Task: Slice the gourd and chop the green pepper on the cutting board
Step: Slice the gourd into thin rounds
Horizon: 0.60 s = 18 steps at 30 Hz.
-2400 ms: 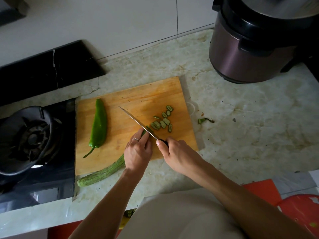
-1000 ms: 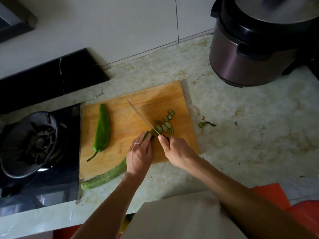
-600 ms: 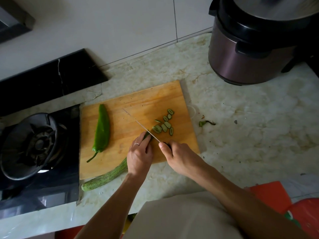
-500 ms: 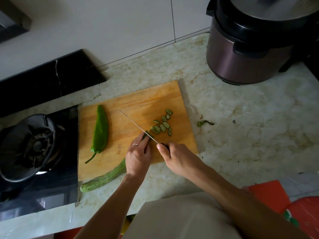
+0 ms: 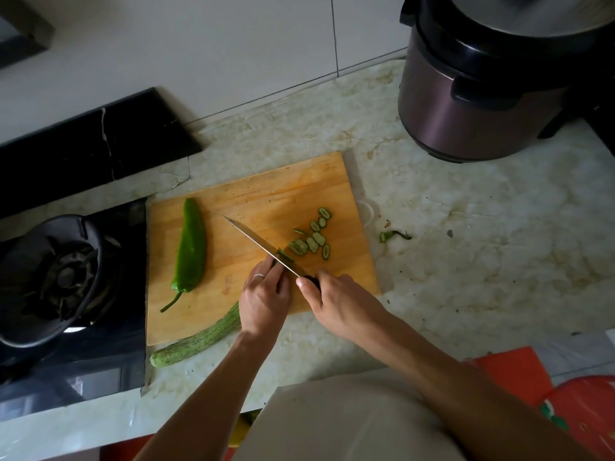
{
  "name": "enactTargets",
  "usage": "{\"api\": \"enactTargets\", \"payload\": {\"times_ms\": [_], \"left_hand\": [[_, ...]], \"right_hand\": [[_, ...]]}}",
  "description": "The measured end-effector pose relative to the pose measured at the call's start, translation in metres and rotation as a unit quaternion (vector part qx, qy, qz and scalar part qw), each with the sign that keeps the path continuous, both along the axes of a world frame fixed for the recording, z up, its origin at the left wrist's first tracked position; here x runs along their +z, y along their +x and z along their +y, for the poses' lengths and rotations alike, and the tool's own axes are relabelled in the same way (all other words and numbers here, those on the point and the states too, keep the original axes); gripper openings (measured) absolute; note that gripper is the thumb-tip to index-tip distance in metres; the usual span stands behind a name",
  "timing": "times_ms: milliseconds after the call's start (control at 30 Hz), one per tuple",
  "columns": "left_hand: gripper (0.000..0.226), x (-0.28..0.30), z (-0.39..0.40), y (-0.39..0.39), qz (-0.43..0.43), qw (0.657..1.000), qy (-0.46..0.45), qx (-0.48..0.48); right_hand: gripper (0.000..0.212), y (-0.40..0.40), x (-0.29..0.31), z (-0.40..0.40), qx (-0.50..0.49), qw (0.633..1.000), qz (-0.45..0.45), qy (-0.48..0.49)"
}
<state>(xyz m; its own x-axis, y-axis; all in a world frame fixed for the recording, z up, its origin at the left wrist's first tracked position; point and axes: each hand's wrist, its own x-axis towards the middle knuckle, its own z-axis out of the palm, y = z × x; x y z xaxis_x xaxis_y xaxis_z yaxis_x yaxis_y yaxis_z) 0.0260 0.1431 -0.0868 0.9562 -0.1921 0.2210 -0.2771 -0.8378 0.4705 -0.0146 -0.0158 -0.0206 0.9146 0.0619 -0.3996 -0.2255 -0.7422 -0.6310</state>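
A long striped gourd (image 5: pixel 196 341) lies slantwise over the front edge of the wooden cutting board (image 5: pixel 259 197). My left hand (image 5: pixel 264 299) grips its cut end on the board. My right hand (image 5: pixel 336 302) holds the dark handle of a knife (image 5: pixel 263 247), whose blade rests on the gourd's tip right beside my left fingers. Several thin gourd slices (image 5: pixel 311 241) lie just right of the blade. A whole green pepper (image 5: pixel 190 247) lies at the board's left side, stem toward me.
A gas stove burner (image 5: pixel 63 277) sits left of the board. A dark rice cooker (image 5: pixel 492 84) stands at the back right. A small green gourd stub (image 5: pixel 392 235) lies on the marble counter (image 5: pixel 482 261) right of the board. Red plastic (image 5: pixel 579 407) shows at lower right.
The knife has risen and come down again on the gourd tip, and one more slice lies by the blade. My left hand has stayed on the gourd.
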Motion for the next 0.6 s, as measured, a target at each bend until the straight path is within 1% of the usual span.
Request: {"api": "enactTargets", "payload": {"times_ms": [167, 267, 400, 500, 600], "left_hand": [[0.021, -0.001, 0.000, 0.000, -0.012, 1.000, 0.005, -0.005], [0.015, -0.001, 0.000, 0.001, -0.016, 1.000, 0.007, -0.010], [0.010, 0.001, 0.002, 0.002, -0.026, 0.999, 0.010, -0.021], [0.015, 0.001, 0.002, 0.001, -0.011, 1.000, 0.002, -0.013], [0.021, -0.002, 0.001, 0.002, -0.005, 1.000, 0.004, -0.012]], "right_hand": [[0.039, 0.004, -0.003, 0.003, -0.011, 1.000, 0.007, 0.020], [0.041, 0.010, -0.001, 0.007, -0.016, 0.999, 0.012, 0.030], [0.048, 0.017, 0.000, 0.011, -0.004, 1.000, 0.011, 0.012], [0.042, 0.009, 0.001, 0.006, -0.003, 1.000, 0.017, 0.009], [0.042, 0.004, 0.002, 0.003, -0.018, 0.999, 0.033, 0.026]]}}
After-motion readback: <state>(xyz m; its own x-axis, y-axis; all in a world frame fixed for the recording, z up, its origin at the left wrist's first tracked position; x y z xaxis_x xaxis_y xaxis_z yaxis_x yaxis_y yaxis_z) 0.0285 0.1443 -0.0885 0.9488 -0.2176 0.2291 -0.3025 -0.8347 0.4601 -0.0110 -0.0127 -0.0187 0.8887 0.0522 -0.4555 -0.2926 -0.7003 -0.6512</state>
